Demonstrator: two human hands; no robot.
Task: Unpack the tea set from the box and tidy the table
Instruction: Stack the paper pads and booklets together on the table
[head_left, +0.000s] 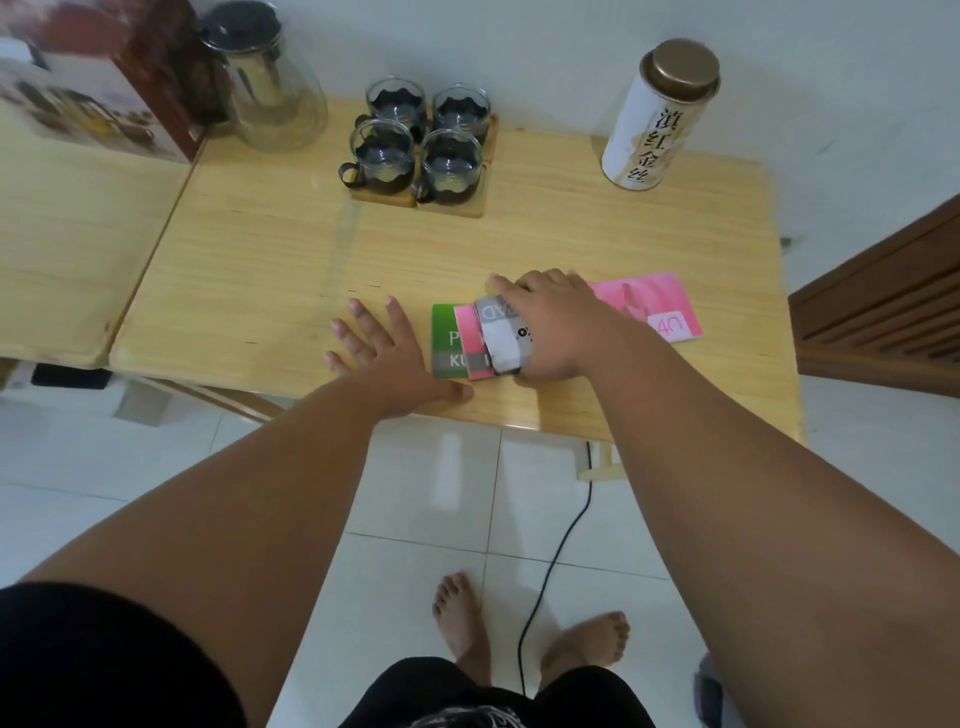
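Observation:
My right hand lies on a fanned stack of small booklets, green, pink and grey, near the table's front edge, fingers curled over the grey top one. My left hand rests flat and spread on the wooden table, just left of the green booklet, thumb along the front edge. At the back, several glass cups in black holders stand on wooden coasters. A glass teapot with a black lid stands back left beside the tea set box.
A pink leaflet lies right of my right hand. A white tea canister with a gold lid stands back right. A second wooden table adjoins on the left. A black cable runs across the tiled floor by my bare feet. A wooden door stands at right.

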